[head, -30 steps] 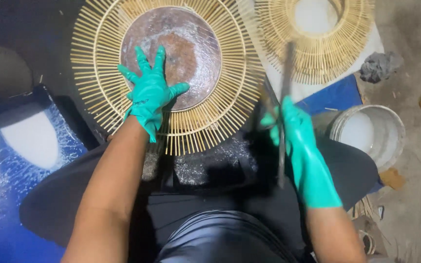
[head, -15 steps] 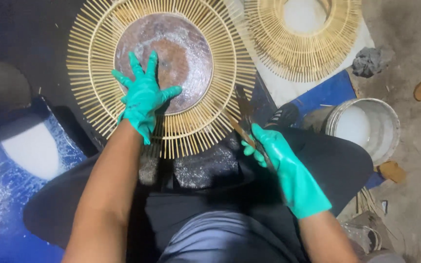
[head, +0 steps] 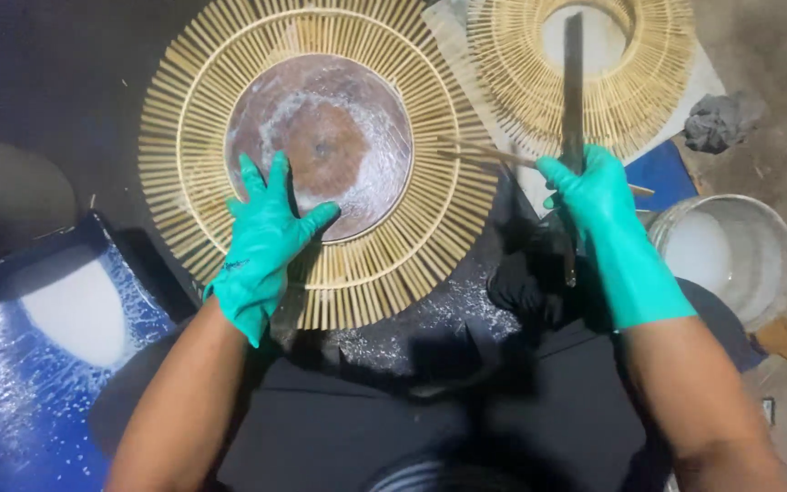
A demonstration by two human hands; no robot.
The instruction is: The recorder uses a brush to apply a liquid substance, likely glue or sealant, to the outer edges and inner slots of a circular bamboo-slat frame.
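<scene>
A round sunburst frame of thin bamboo sticks (head: 193, 118) lies flat in front of me, with a brown and white disc (head: 330, 137) in its middle. My left hand (head: 264, 241), in a teal glove, presses flat on the frame's lower left, its fingers spread over the disc's edge. My right hand (head: 598, 205), also gloved, is shut on a long dark blade (head: 573, 82) that points away from me. A few loose bamboo sticks (head: 489, 155) reach from that hand toward the frame's right edge.
A second bamboo sunburst ring (head: 649, 64) lies on a white board at the top right. A white bucket (head: 730, 255) stands at the right, a grey rag (head: 717, 118) above it. A blue container with white contents (head: 38, 364) sits at the lower left.
My right hand has risen from beside my lap to the frame's right side, and the blade now points upward over the second ring. The left hand stays on the frame.
</scene>
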